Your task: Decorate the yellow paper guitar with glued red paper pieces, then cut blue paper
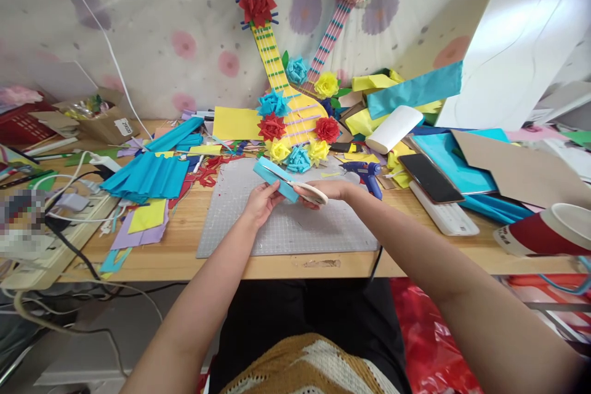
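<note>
My left hand [261, 202] pinches the near end of a folded strip of light blue paper [273, 175], held over the grey cutting mat [295, 228]. My right hand [330, 189] grips scissors with cream handles [314, 192]; their blades lie across the blue strip. Both hands hover just above the mat near the desk's middle.
Behind the mat stands a yellow paper guitar [295, 114] decked with paper flowers. A blue glue gun [364, 171], a phone [430, 177], a white keyboard [446, 215] and a red cup [545, 233] lie to the right. Pleated blue paper [148, 175], scraps and a power strip [50, 228] are on the left.
</note>
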A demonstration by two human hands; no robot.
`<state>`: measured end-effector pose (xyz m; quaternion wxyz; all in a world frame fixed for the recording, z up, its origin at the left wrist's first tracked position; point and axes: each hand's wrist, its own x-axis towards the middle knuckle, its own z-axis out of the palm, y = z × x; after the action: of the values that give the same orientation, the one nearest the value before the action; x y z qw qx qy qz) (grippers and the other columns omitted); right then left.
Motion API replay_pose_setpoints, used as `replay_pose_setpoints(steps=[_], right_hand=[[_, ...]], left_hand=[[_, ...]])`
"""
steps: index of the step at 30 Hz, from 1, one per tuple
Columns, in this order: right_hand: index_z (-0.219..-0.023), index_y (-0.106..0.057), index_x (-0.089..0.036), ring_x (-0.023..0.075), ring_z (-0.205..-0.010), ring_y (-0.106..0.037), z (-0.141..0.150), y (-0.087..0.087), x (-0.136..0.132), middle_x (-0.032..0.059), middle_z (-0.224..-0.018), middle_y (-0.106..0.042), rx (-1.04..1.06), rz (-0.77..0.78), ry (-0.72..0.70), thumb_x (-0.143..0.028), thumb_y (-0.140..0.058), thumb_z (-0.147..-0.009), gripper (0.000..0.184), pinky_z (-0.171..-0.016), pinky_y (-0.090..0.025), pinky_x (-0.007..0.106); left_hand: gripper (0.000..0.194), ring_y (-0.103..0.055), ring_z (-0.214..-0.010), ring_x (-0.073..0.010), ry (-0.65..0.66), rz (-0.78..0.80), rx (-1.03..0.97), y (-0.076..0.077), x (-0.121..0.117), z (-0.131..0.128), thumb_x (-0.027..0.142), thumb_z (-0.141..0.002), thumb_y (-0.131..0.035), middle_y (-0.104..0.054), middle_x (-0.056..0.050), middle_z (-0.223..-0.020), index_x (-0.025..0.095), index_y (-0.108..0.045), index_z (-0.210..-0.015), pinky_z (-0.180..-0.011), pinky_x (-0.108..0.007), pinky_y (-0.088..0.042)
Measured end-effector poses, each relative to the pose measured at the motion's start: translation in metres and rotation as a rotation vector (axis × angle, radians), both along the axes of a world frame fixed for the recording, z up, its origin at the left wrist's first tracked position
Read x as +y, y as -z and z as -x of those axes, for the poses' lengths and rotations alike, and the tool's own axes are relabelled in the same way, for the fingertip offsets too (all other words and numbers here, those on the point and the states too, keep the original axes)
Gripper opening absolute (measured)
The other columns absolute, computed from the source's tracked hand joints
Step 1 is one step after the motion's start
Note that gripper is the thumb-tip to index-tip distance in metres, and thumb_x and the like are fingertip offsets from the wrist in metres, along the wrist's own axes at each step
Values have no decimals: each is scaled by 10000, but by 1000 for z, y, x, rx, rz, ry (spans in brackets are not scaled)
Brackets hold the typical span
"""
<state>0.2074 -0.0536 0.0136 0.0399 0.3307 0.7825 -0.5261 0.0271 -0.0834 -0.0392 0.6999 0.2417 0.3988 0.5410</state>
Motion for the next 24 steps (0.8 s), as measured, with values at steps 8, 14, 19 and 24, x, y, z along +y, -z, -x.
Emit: replay_pose_setpoints(steps=[8,14,19,24], right_hand=[[-585,-457,-175,106,-505,-430,9,1,2,-5,-529,-457,42,51,73,-800,-287,-705,659,-537,-368,278],[-594,-476,-173,112,-512,-446,14,1,4,4,-524,-479,6,57,150,-825,-349,-646,667,-517,-362,262],[-681,-520,-171,104,-499,-468,12,5,7,0,-526,-508,-19,74,220,-796,-424,-643,634,-469,-347,227],[-664,-514,-167,98,-466,-472,15,11,12,0,-504,-516,-24,103,244,-747,-513,-631,580,-435,-333,217]], left_hand=[[50,-627,-640,-123,75,-30,7,4,-4,-5,153,-704,-664,-692,-32,-697,115,-661,-736,-667,-251,-515],[38,-626,-637,-123,78,-11,7,4,-4,-7,153,-728,-641,-689,-31,-680,123,-663,-727,-713,-274,-519],[44,-627,-630,-124,38,23,35,3,-4,-9,143,-735,-625,-684,-32,-660,126,-657,-710,-784,-304,-520],[52,-624,-609,-118,1,65,63,0,-4,-11,123,-736,-622,-675,-35,-650,114,-644,-690,-784,-308,-525]])
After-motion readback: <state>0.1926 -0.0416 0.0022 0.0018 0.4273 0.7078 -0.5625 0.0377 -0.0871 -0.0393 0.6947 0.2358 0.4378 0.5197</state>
